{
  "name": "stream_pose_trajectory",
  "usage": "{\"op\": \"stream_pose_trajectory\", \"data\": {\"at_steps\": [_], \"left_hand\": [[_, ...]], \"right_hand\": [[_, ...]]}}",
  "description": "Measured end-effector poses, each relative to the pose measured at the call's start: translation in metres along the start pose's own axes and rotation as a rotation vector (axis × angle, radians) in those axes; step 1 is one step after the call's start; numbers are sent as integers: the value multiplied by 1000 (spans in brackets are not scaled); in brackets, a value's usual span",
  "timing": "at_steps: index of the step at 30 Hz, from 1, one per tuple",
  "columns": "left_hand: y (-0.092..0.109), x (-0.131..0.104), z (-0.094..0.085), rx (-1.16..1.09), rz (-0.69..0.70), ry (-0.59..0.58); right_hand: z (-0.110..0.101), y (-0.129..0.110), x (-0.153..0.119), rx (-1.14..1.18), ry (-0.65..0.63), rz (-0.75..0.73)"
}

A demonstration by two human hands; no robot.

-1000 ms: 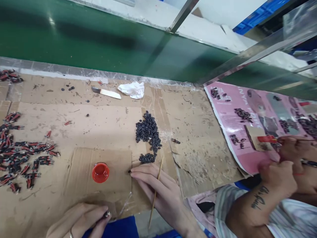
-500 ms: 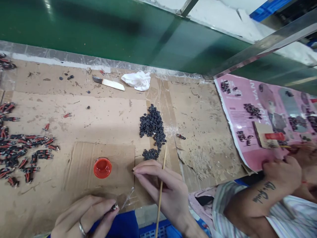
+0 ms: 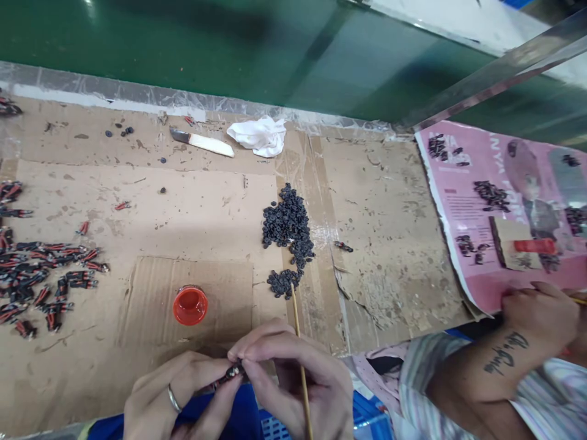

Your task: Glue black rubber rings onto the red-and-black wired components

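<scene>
My left hand [image 3: 178,391], a ring on one finger, pinches a small dark part [image 3: 232,371] with light metallic spots at its end. My right hand [image 3: 298,379] meets it, thumb and forefinger closed at the part's tip; any tiny piece between them is hidden. A thin wooden stick [image 3: 298,324] is held across the same hand, its tip reaching a heap of small black discs [image 3: 288,220]. Left of that heap, a small red cup [image 3: 190,305] rests on a cardboard piece [image 3: 151,293].
Black-and-red wired parts [image 3: 50,263] lie piled at left. A knife [image 3: 202,142] and a crumpled white cloth [image 3: 261,135] lie at the back. One loose part [image 3: 343,246] sits right of the discs. A co-worker's forearm [image 3: 504,360] is at right, by a pink sheet [image 3: 463,214].
My right hand has moved down and left to meet the part in my left hand, which has shifted right. The stick has come along, and the camera view has shifted slightly.
</scene>
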State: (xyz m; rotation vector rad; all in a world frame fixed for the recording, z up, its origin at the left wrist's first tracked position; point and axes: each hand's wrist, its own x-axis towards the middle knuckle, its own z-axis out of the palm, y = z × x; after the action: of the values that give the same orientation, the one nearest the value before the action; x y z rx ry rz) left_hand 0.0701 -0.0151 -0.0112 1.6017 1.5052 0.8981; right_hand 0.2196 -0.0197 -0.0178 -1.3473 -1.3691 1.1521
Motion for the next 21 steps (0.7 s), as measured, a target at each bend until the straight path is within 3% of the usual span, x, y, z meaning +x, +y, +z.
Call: {"op": "stream_pose_trajectory", "data": {"at_steps": [4,11,15,19,21], "left_hand": [[-2,-1,-1,-63,-57,5],[-16,-5,0,-317,-149,-84],[-21,-12,0,-510,-348,-174],[-16,-13,-3,-704,-631,-324],[-10,-10,-6,-772,-768,-370]], "right_hand": [[-1,3,-3,17,-66,-24],[-3,7,-6,-19,-124,-59],[-1,13,-9,-5,-138,-114],[-3,19,-9,22,-195,-240],[-5,20,-9,-107,-239,-325]]}}
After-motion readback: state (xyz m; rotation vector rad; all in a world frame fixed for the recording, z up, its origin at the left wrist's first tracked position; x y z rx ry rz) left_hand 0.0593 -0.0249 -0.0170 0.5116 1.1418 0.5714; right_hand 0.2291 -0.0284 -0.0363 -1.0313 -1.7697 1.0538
